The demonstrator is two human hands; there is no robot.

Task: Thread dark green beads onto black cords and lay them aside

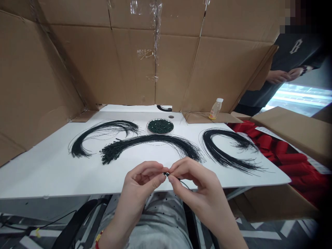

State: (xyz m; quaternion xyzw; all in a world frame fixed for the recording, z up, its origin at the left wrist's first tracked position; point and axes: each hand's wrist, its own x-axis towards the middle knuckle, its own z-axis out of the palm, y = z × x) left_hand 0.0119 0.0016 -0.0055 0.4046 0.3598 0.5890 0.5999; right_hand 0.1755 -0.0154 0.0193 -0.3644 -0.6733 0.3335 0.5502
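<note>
Above the table's front edge, my left hand (141, 183) and my right hand (199, 185) meet fingertip to fingertip, both pinched closed. Between them shows a short row of small dark beads (166, 174). From under my right fingers a thin dark strand (185, 185) trails off to the right; whether it is wire or cord I cannot tell. Just beyond lies a curved bundle of dark strands (155, 138), its left end thick with dark beads (110, 152). A round dish (147, 128) full of dark green beads stands behind that bundle.
More dark strand bundles lie at the left (85, 136) and right (215, 148) of the white table (52, 176). Cardboard walls (129, 65) enclose the back and left. A small bottle (215, 109) stands back right. Red rolls (293, 159) fill a box; a person (282, 72) stands behind.
</note>
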